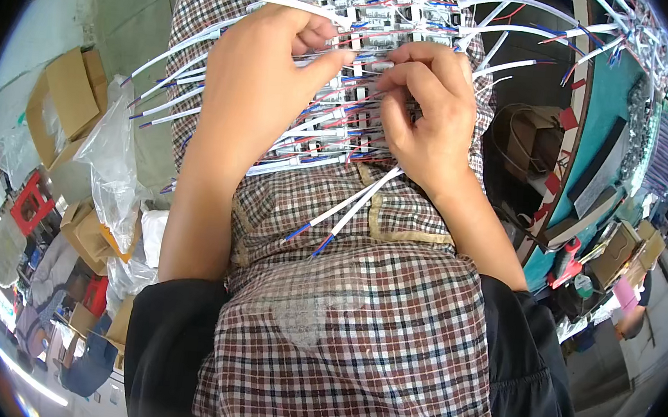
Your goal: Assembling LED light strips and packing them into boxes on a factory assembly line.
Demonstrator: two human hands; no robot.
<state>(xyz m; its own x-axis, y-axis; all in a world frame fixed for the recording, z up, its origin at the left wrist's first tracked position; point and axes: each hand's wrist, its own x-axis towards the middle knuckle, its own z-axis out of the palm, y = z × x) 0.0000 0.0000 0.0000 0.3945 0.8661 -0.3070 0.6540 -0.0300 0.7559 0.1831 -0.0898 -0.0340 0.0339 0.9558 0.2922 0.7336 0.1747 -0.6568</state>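
Sorting through a bundle of small white modules (359, 85) strung on white leads with red and blue tips, spread across the checked apron (356, 320) on the lap. Left hand (262, 77) presses the bundle flat, fingers curled narrow; right hand (424, 114) pinches one module. Next, seemingly, it needs easing free without snagging neighbouring leads.

Wire bundle (341, 123) crowds lap; workbench (602, 143) blocks right.
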